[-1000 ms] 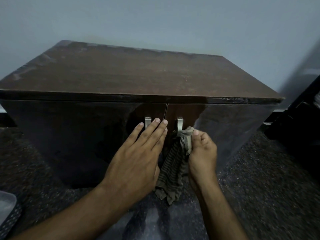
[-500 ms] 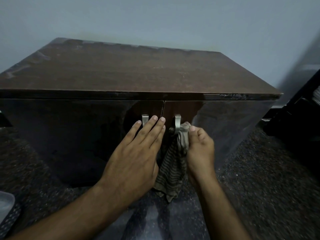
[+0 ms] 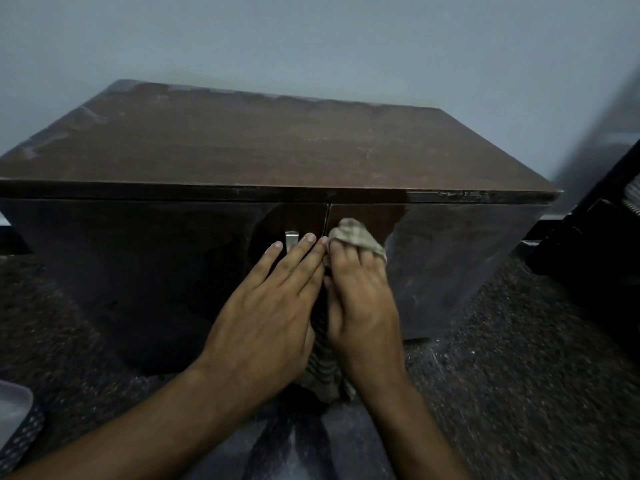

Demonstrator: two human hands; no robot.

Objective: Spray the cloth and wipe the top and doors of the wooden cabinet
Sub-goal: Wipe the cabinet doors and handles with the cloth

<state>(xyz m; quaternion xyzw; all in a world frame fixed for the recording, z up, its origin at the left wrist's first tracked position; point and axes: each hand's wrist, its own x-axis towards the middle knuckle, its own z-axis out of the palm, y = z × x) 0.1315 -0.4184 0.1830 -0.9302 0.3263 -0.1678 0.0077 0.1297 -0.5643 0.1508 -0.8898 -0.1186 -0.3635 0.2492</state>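
Against a grey wall (image 3: 311, 39), wooden cabinet (image 3: 263, 150). Left hand (image 3: 263, 320) flat, fingers straight, on left door (image 3: 145, 271); right hand (image 3: 360, 306) pressing striped cloth (image 3: 356, 233), fingers curled over it, onto right door (image 3: 450, 268).

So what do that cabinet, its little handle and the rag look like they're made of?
Cabinet: wood or wood-look laminate; brown grain on a dull, scuffed top, glossier doors that reflect light, chipped front edge. Handle: probably metal, pale silvery with a brushed sheen. Cloth: soft woven fabric, striped grey-beige, bunched under the right hand and hanging limp below.
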